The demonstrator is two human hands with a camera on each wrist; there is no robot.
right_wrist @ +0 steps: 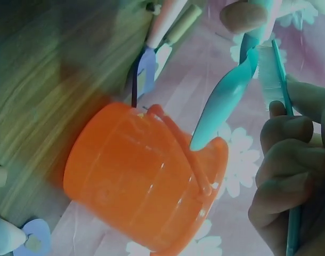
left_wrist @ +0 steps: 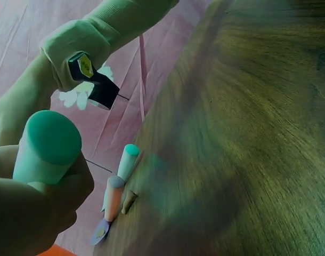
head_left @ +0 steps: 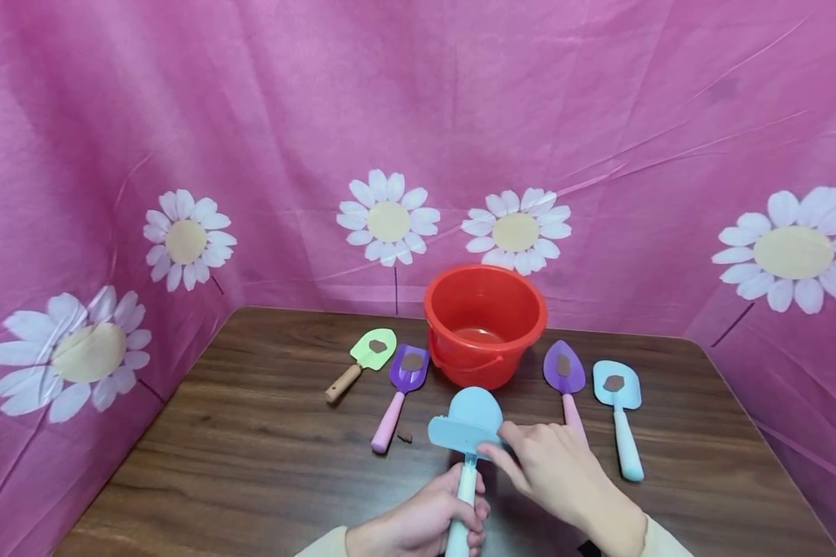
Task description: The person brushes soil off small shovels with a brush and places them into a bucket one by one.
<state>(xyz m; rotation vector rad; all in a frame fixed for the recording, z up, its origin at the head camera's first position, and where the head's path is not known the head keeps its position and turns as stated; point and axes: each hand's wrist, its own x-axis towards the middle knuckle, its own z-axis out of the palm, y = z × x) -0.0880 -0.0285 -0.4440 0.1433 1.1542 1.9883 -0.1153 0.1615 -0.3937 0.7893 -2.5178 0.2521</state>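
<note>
My left hand (head_left: 428,514) grips the handle of a light blue toy shovel (head_left: 475,408) with a rounded blade, held up in front of the red bucket (head_left: 486,363). The handle's end (left_wrist: 53,137) sticks out of that fist in the left wrist view. A light blue brush (head_left: 453,435) crosses the lower part of the blade. My right hand (head_left: 564,468) holds this brush between thumb and curled fingers. In the right wrist view, its white bristles (right_wrist: 270,80) face the shovel (right_wrist: 226,104); whether they touch it I cannot tell.
Left of the bucket lie a green trowel (head_left: 375,348) with a wooden handle and a purple shovel (head_left: 411,370). To its right are another purple shovel (head_left: 564,379) and a light blue one (head_left: 627,433). Each blade bears a brown patch. A small brown piece (head_left: 405,438) lies on the table.
</note>
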